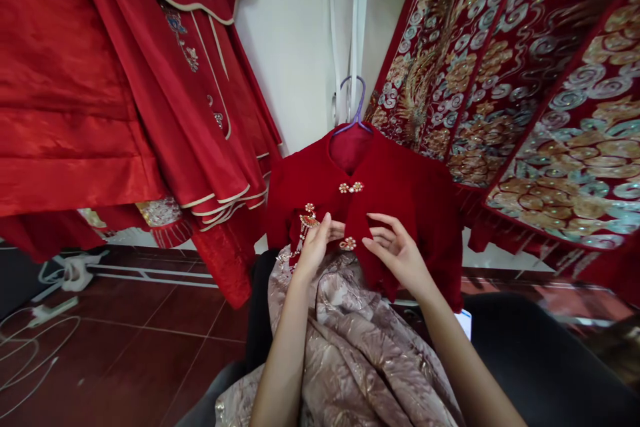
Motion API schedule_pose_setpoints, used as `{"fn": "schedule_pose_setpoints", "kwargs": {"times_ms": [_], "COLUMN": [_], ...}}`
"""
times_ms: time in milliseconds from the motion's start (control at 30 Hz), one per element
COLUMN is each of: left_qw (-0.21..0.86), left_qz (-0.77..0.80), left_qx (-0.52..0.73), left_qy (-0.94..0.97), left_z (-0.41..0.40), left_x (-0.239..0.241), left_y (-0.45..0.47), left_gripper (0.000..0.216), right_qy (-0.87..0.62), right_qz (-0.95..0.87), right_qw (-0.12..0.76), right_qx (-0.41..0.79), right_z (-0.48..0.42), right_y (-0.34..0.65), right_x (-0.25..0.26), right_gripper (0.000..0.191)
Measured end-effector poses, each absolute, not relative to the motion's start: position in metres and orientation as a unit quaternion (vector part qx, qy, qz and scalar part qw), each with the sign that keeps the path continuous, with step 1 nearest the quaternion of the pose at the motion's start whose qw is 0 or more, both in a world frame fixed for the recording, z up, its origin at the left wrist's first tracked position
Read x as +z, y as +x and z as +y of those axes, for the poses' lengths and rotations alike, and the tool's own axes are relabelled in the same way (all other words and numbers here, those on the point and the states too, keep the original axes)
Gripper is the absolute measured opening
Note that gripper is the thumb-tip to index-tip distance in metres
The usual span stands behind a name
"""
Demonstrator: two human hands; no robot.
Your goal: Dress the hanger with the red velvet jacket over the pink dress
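A dark red velvet jacket (pixel 400 180) hangs on a purple hanger (pixel 358 110) in front of me. Its upper front carries a gold flower clasp (pixel 351 187), and a similar lower clasp (pixel 348 243) sits between my hands. My left hand (pixel 320 240) lies against the front of the jacket, fingers stretched toward the lower clasp and thumb raised. Beside it hangs a fan-shaped tassel ornament (pixel 309 220). On the other side, my right hand (pixel 395 250) has thumb and fingers apart, their tips at the jacket front. Whether either hand pinches cloth I cannot tell.
Shiny beige patterned fabric (pixel 350 340) drapes over my lap below the jacket. Red garments (pixel 200 93) hang at the left, heavily embroidered ones (pixel 500 80) at the right. White cables (pixel 30 347) lie on the tiled floor (pixel 135 347). A black seat (pixel 540 353) stands at the right.
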State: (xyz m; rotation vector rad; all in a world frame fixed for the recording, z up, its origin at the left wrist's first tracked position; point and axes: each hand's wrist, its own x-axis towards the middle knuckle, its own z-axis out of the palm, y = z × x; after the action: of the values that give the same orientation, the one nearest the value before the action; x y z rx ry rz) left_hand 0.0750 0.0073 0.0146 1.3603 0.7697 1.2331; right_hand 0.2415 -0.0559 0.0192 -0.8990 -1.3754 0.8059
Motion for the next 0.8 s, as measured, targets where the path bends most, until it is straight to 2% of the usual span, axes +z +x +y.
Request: {"fn": "schedule_pose_setpoints", "kwargs": {"times_ms": [133,267,400,533,667,800], "left_qw": [0.588,0.595,0.471,0.329,0.278,0.328], "left_qz": [0.336,0.340,0.367,0.383,0.401,0.371], "left_qx": [0.554,0.551,0.579,0.636,0.671,0.671], "left_qy": [0.483,0.477,0.555,0.584,0.559,0.552], "left_z": [0.008,0.005,0.002,0.003,0.005,0.008], "left_x": [0.008,0.005,0.006,0.005,-0.002,-0.007], "left_y": [0.064,0.061,0.062,0.059,0.056,0.058], "left_gripper": [0.050,0.043,0.035,0.007,0.039,0.040], "right_qy": [-0.416,-0.398,-0.391,-0.377,-0.371,-0.373], "right_qz": [-0.609,-0.624,-0.604,-0.594,-0.582,-0.569], "right_qw": [0.619,0.601,0.614,0.626,0.637,0.646], "right_qx": [0.269,0.303,0.325,0.338,0.344,0.346], "right_z": [-0.056,-0.055,-0.043,-0.030,-0.025,-0.020], "right_y": [0.220,0.200,0.185,0.176,0.171,0.173], "right_x": [0.009,0.006,0.006,0.008,0.010,0.012], "right_gripper": [0.040,0.031,0.030,0.029,0.031,0.031]}}
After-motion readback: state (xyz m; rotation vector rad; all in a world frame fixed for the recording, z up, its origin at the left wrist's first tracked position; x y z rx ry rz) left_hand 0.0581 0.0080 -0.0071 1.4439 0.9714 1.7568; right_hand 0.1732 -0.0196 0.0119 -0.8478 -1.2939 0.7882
